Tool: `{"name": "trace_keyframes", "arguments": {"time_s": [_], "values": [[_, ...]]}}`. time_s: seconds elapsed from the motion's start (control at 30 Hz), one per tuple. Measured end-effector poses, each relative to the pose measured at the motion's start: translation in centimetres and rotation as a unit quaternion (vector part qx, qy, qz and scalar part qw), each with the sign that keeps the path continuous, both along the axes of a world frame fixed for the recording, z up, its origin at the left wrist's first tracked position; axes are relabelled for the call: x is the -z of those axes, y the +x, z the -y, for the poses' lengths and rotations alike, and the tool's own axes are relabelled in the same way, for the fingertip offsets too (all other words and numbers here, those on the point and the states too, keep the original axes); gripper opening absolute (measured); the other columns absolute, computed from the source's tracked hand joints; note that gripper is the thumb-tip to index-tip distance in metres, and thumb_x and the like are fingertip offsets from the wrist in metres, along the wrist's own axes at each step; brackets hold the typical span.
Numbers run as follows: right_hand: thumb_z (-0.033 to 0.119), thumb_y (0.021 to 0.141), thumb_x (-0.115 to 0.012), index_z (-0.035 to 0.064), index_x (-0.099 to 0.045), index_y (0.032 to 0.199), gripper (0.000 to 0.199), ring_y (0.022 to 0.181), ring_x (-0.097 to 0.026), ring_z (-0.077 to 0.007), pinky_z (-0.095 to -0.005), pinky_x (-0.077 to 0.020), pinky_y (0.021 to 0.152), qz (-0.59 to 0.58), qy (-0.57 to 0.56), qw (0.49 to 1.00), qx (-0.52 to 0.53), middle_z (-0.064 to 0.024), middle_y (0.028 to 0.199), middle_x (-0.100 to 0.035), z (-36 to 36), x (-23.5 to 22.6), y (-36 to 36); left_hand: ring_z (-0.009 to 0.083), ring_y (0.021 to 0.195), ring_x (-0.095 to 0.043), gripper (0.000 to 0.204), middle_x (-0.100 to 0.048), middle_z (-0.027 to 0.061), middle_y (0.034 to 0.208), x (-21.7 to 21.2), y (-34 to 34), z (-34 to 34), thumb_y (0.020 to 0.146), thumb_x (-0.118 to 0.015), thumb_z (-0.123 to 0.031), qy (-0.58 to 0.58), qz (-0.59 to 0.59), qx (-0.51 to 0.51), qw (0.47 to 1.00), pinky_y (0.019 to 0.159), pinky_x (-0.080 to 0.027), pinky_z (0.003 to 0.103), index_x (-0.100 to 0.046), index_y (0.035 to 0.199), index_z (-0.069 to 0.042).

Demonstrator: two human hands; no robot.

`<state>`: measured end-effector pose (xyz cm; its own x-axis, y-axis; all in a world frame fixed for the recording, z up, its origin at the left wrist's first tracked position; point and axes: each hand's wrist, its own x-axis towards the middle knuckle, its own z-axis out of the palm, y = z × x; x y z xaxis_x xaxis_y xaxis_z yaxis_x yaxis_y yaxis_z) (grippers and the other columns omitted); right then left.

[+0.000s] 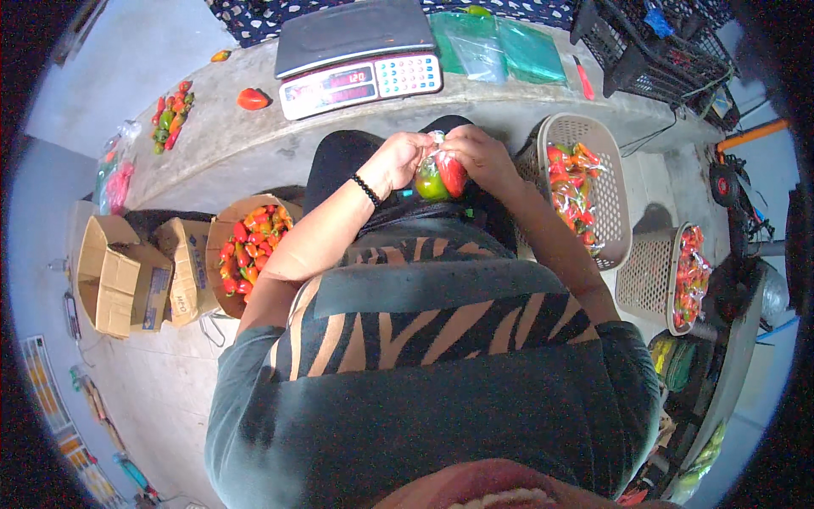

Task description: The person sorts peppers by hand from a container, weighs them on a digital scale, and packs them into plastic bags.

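Observation:
A small clear plastic bag of peppers [441, 176], one green and one red, hangs in front of my lap. My left hand [398, 161] grips the bag from the left, with a black bead bracelet on that wrist. My right hand [479, 153] pinches the bag's top from the right. Both hands meet at the bag's neck, just below the edge of the grey concrete counter [246, 144]. A digital scale [356, 55] stands on the counter straight ahead of the hands.
A cardboard box of red, orange and green peppers [250, 246] sits at my left. A beige basket of bagged peppers [581, 187] is at my right, a second basket [670, 276] beyond it. Loose peppers [170, 114], green plastic bags [500, 47] and a black crate [653, 51] lie on the counter.

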<state>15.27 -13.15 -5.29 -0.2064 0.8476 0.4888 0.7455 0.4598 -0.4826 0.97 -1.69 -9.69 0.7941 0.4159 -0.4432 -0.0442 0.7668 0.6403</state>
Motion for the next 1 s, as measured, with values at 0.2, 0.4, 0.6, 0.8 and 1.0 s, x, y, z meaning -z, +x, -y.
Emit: {"name": "trace_keyframes", "arguments": {"time_s": [0.2, 0.4, 0.6, 0.8, 1.0], "values": [[0.021, 0.077, -0.054, 0.0040, -0.051, 0.082, 0.018, 0.083, -0.050, -0.0336, -0.0418, -0.0428, 0.072, 0.058, -0.061, 0.996, 0.034, -0.0128, 0.085, -0.048, -2.3, 1.5, 0.2, 0.0202, 0.079, -0.058, 0.019, -0.061, 0.0106, 0.087, 0.3, 0.5, -0.3, 0.086, -0.043, -0.011, 0.069, -0.020, 0.007, 0.997, 0.077, -0.046, 0.032, -0.056, 0.091, 0.001], [0.019, 0.078, -0.053, 0.0046, -0.052, 0.083, 0.016, 0.082, -0.050, -0.0327, -0.0420, -0.0418, 0.073, -0.073, 0.014, 0.990, 0.122, -0.0131, 0.087, -0.049, -2.4, 1.4, -1.5, 0.0196, 0.080, -0.059, 0.018, -0.061, 0.0091, 0.087, 0.4, 0.8, 0.7, 0.086, -0.044, -0.011, 0.047, 0.040, 0.018, 0.998, 0.077, -0.047, 0.032, -0.055, 0.094, 0.001], [0.007, 0.078, -0.050, 0.0034, -0.051, 0.085, 0.008, 0.079, -0.054, -0.0313, -0.0389, -0.0435, 0.071, -0.019, -0.006, 0.990, 0.140, -0.0131, 0.080, -0.054, -1.8, 0.0, -2.1, 0.0190, 0.085, -0.057, 0.016, -0.060, 0.0083, 0.089, 0.8, 0.2, 0.9, 0.086, -0.044, -0.008, 0.033, 0.097, -0.021, 0.994, 0.080, -0.045, 0.032, -0.054, 0.094, 0.000], [0.008, 0.076, -0.052, 0.0041, -0.052, 0.087, 0.012, 0.083, -0.056, -0.0321, -0.0407, -0.0440, 0.072, -0.111, -0.102, 0.973, 0.172, -0.0148, 0.085, -0.056, -2.9, 1.3, -1.3, 0.0158, 0.082, -0.055, 0.011, -0.059, 0.0068, 0.085, -0.3, -0.1, 2.0, 0.086, -0.044, -0.004, 0.104, 0.087, -0.054, 0.989, 0.079, -0.043, 0.028, -0.054, 0.090, -0.001], [0.021, 0.077, -0.052, 0.0024, -0.056, 0.086, 0.021, 0.085, -0.056, -0.0368, -0.0456, -0.0437, 0.074, 0.033, -0.176, 0.974, 0.141, -0.0207, 0.086, -0.058, -3.8, 0.1, -0.8, 0.0121, 0.075, -0.053, 0.009, -0.058, 0.0050, 0.081, -0.3, -0.1, 1.8, 0.085, -0.046, -0.003, 0.239, 0.041, -0.072, 0.968, 0.073, -0.042, 0.024, -0.054, 0.087, -0.001]]}}
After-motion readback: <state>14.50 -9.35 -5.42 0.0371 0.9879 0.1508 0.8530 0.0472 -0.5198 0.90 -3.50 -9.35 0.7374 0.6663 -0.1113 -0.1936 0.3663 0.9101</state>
